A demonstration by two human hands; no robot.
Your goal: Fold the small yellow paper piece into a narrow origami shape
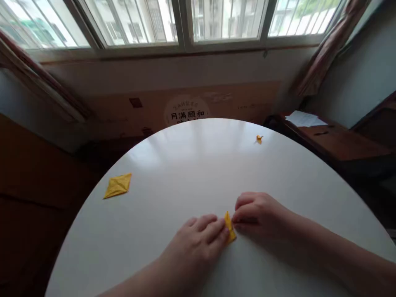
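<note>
A small piece of folded yellow paper (pixel 229 227) lies on the white table in front of me, its narrow tip pointing away. My left hand (pixel 201 239) holds it down, with the fingers over its left part, so that side is hidden. Just at the paper's right edge is my right hand (pixel 255 212), fingers curled and pinched together. I cannot tell whether those fingertips grip the edge or only touch it. Farther left rests a flat, diamond-shaped folded yellow paper (pixel 118 185). A tiny yellow-orange origami figure (pixel 259 139) stands toward the back right.
The round white table (pixel 173 165) has a curved far edge near a wall with a printed cardboard panel (pixel 247 99). Barred windows (pixel 225 20) are above. At the right, a brown wooden surface (pixel 346 142) carries white papers (pixel 305 119). Curtains (pixel 331 49) hang at both sides.
</note>
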